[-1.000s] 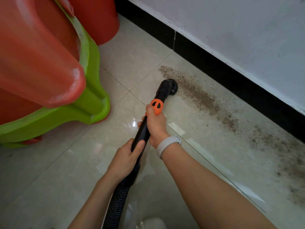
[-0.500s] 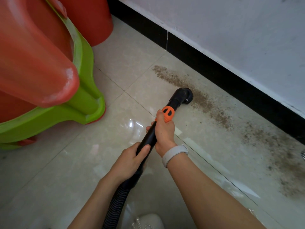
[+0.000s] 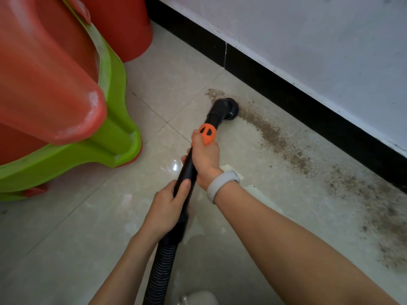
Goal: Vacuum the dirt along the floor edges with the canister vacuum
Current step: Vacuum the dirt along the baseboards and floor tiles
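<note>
A black vacuum wand runs from a ribbed hose up to a round brush nozzle with an orange collar. The nozzle sits on the left end of a brown dirt trail that runs along the black skirting and widens into a darker patch at the right. My right hand, with a white wristband, grips the wand just below the orange collar. My left hand grips the wand lower down, above the hose.
Stacked red and green plastic stools crowd the left side, and a red bucket stands behind them near the wall. A white wall rises above the skirting. Glossy beige floor tiles lie in front. A pale rounded object shows at the bottom edge.
The nozzle has slid back left along the dirt trail to its far end, after a sweep to the right. Both hands keep their grip on the wand.
</note>
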The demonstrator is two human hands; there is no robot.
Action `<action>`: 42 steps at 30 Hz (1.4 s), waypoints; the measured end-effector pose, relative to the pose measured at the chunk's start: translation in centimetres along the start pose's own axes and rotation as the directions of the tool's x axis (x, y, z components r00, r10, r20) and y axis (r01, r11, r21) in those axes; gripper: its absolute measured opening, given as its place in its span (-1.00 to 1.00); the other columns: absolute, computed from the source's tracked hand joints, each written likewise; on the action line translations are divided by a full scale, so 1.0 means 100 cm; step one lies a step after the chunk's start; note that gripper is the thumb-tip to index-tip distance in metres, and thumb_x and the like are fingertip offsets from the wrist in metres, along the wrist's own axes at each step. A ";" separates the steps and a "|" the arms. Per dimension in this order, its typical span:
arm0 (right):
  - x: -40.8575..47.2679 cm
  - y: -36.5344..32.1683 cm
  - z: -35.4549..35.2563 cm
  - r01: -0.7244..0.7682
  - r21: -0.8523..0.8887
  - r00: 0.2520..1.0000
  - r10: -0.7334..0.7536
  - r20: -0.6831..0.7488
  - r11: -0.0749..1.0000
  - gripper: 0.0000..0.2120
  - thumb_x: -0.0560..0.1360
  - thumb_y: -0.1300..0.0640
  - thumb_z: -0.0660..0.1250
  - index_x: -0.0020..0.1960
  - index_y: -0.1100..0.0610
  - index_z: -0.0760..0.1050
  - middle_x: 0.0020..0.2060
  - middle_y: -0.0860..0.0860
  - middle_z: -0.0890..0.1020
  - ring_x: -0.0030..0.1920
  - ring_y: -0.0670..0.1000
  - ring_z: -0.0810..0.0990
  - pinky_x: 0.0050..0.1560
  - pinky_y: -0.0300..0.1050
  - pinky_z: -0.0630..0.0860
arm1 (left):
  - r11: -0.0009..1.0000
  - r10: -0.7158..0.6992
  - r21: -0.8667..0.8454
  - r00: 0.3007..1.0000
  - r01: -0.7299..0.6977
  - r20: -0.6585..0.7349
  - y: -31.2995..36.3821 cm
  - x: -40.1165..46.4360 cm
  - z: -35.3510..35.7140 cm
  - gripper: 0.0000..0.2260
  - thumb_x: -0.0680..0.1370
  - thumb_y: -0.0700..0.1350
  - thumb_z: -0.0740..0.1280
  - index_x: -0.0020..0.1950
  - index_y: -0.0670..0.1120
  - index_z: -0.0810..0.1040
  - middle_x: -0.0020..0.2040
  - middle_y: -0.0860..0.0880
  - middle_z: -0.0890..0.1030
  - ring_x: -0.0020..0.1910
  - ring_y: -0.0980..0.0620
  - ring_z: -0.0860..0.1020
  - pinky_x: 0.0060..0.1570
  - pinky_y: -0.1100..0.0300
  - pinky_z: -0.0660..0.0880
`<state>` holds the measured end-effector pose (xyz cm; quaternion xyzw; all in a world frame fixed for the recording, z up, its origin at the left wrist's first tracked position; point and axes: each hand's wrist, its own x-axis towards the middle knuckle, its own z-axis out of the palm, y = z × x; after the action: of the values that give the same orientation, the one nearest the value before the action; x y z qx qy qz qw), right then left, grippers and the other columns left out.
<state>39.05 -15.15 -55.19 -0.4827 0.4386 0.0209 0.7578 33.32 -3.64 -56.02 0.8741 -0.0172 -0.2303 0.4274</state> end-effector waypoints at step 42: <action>0.031 -0.039 0.024 -0.126 0.008 0.987 0.124 0.100 0.992 -0.76 0.58 0.03 0.24 -0.20 0.14 0.35 -0.33 0.06 0.44 -0.44 0.01 0.50 -0.33 -0.14 0.52 | 0.998 -0.044 -0.051 0.994 0.049 0.096 0.027 0.051 -0.023 -0.64 0.59 0.14 0.13 -0.21 -0.10 0.45 -0.35 -0.13 0.61 -0.33 -0.14 0.62 -0.19 -0.04 0.55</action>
<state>44.27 -16.61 -54.16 -0.4472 0.4298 0.0892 0.7793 39.33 -4.80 -54.72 0.8508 -0.0111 -0.2817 0.4435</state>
